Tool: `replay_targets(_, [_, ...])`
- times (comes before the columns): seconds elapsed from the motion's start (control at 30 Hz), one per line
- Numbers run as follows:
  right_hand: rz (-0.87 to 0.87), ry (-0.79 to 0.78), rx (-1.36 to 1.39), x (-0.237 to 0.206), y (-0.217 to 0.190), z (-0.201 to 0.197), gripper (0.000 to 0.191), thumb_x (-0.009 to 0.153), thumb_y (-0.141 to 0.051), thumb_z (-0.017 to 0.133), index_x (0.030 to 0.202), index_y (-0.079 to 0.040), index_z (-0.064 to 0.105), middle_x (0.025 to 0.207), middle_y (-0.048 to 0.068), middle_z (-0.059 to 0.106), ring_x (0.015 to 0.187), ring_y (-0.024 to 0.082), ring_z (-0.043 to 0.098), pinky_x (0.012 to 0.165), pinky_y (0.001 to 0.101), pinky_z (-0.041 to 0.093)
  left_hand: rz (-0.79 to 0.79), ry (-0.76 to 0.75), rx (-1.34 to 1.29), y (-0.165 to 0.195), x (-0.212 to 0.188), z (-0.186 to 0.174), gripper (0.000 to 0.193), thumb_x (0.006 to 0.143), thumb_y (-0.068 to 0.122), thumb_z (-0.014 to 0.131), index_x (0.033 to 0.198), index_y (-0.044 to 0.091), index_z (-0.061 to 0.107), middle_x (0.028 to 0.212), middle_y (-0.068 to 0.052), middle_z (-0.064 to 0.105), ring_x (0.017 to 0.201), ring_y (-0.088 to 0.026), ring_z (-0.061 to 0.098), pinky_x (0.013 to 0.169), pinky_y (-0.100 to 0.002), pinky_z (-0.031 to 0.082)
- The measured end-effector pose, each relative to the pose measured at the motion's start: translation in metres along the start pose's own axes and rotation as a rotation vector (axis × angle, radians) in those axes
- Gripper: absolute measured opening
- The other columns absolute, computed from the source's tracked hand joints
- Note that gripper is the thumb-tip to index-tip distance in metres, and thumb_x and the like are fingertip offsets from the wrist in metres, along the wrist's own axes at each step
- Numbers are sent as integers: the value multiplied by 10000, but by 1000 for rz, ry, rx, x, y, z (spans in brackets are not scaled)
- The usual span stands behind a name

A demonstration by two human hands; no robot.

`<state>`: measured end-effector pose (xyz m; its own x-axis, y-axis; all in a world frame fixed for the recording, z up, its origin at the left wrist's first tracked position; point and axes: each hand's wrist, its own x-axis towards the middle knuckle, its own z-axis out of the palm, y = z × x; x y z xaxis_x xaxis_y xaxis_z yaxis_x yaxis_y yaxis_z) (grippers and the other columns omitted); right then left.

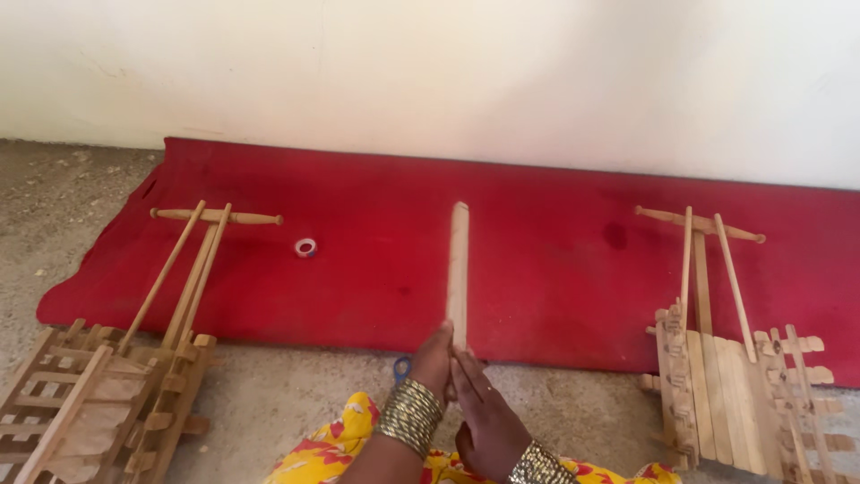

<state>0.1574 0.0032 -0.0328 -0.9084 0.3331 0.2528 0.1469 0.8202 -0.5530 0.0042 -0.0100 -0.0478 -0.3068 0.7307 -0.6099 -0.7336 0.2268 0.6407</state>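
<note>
Left wooden cart frame (98,394), tape roll (305,247) on red mat (555,260). Left hand (433,361) and right hand (486,421) clamp wooden stick (458,269) base, centre. Right cart frame (735,376). Risk: low grip, stick tips forward.

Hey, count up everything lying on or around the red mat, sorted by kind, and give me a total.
Slatted wooden frames with long sticks: 2
Plain wooden stick, held upright by both hands: 1
Small roll of tape: 1
Small blue object by the hands: 1
Total: 5
</note>
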Motion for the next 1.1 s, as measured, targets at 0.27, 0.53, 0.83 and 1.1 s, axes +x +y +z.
replay_targets(0.27, [225, 175, 56, 39, 70, -46, 956, 770, 77, 544, 1588, -67, 71, 1674, 279, 140, 1461, 409, 270, 1065, 437, 471, 38, -209, 235, -16, 14, 24, 431, 1053, 420, 434, 1146, 54, 641, 799, -67, 616, 626, -146, 581, 498, -284, 511])
replay_targets(0.53, [-1, 117, 155, 26, 41, -2, 967, 805, 89, 528, 1643, -33, 60, 1720, 276, 86, 1567, 448, 163, 1235, 547, 284, 88, -223, -181, 19, 14, 3, 373, 1060, 287, 488, 1264, 14, 642, 855, -82, 672, 578, -133, 615, 438, -263, 518])
replay_targets(0.83, [332, 301, 730, 37, 77, -24, 1094, 858, -839, 187, 1647, -99, 22, 1683, 244, 199, 1527, 372, 259, 1206, 484, 268, 135, -236, 284, -10, -4, 42, 422, 1027, 227, 535, 1425, 105, 605, 903, -14, 692, 753, -80, 631, 598, -220, 537])
replay_targets(1.1, [194, 224, 715, 29, 37, -2, 1013, 949, -749, 242, 1625, -81, -109, 1719, 257, 35, 1592, 366, 85, 1254, 469, 191, 61, -46, 114, 3, -1, 34, 431, 1035, 251, 468, 1424, 151, 621, 970, -66, 629, 784, -120, 599, 675, -281, 573])
